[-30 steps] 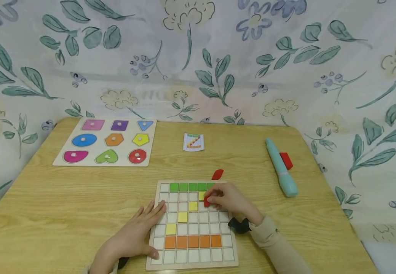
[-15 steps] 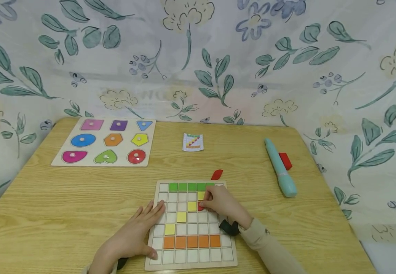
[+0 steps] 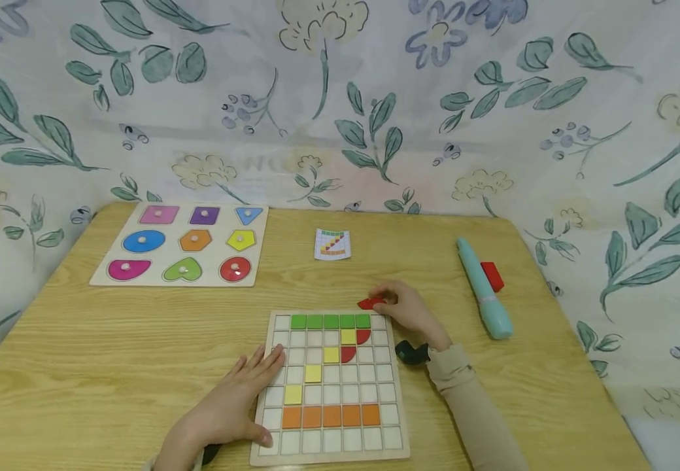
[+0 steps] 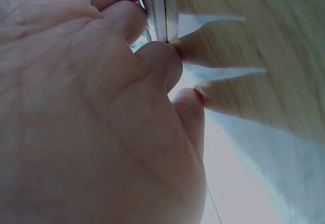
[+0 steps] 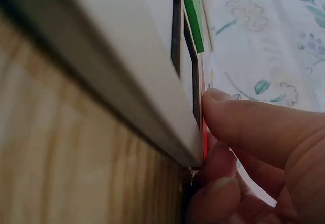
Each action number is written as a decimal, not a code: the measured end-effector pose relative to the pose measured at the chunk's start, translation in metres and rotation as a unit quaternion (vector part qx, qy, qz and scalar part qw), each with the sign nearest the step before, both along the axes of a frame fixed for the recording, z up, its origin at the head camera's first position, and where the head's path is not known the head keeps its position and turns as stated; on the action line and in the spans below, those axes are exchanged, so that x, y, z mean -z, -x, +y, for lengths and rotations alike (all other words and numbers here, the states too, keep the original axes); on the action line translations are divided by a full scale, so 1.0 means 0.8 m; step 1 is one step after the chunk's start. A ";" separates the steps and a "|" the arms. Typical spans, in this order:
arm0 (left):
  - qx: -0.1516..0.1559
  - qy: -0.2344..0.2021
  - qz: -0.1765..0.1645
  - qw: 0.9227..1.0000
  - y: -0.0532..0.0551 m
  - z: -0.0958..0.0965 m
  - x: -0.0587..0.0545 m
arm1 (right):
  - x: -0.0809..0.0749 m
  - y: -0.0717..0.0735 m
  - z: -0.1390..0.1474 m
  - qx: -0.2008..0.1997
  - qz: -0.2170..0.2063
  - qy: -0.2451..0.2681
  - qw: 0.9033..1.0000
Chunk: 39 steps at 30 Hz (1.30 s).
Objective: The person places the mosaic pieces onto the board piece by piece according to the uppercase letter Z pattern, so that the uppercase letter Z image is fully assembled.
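Note:
A wooden grid board [image 3: 329, 459] lies on the table. It bears a green row of tiles [image 3: 331, 321], an orange row [image 3: 331, 415], a diagonal of yellow squares [image 3: 313, 373] and two red quarter-circle tiles [image 3: 348, 354]. My left hand [image 3: 231, 399] rests spread over the board's left edge, thumb at the lower corner; the left wrist view shows its palm. Just beyond the board's far edge, thumb and fingers of my right hand [image 3: 407, 307] pinch a red tile [image 3: 369, 303]. In the right wrist view only a thin red strip [image 5: 205, 140] shows there, the rest hidden by the fingers.
A knob puzzle board [image 3: 178, 245] with colored shapes lies at the back left. A small pattern card [image 3: 333, 244] is at the back middle. To the right lie a turquoise pen-like stick [image 3: 484, 291] and a red block [image 3: 492, 276]. Floral cloth [image 3: 340, 131] hangs behind.
My right hand has let go of a red quarter-circle tile beside a yellow square and moved up and right to the red tile beyond the board. My left hand has stayed put.

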<state>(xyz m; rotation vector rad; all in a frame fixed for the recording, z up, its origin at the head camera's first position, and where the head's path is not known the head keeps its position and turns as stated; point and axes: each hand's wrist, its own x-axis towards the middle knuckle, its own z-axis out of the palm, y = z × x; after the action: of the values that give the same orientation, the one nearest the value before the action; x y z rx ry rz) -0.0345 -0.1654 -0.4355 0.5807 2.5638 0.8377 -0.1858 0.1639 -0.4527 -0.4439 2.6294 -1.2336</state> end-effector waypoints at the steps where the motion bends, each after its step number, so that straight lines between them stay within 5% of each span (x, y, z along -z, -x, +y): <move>1: 0.000 0.002 0.002 1.000 0.000 0.000 0.000 | -0.001 0.000 0.001 -0.007 0.000 -0.001 1.000; 13: 0.003 -0.001 0.000 1.000 0.001 -0.001 -0.002 | -0.005 -0.003 0.002 -0.021 -0.006 0.006 1.000; 21: 0.003 0.002 0.001 1.000 0.002 -0.001 -0.001 | -0.009 -0.007 0.004 0.051 -0.028 0.051 0.997; 25: 0.001 0.001 -0.002 1.000 0.002 0.000 -0.001 | -0.010 -0.008 0.010 0.054 -0.053 0.092 0.993; 31: -0.002 0.002 -0.004 1.000 0.002 0.000 -0.002 | -0.024 -0.019 0.010 0.001 -0.159 0.105 0.982; 39: -0.003 0.003 -0.003 1.000 0.001 0.000 -0.002 | -0.038 -0.057 -0.042 -0.129 -0.269 0.116 0.947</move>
<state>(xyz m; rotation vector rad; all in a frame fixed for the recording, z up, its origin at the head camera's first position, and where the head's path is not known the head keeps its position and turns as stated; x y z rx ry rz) -0.0354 -0.1651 -0.4341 0.5675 2.5624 0.8314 -0.1402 0.1301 -0.4223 -0.4009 1.9178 -1.3477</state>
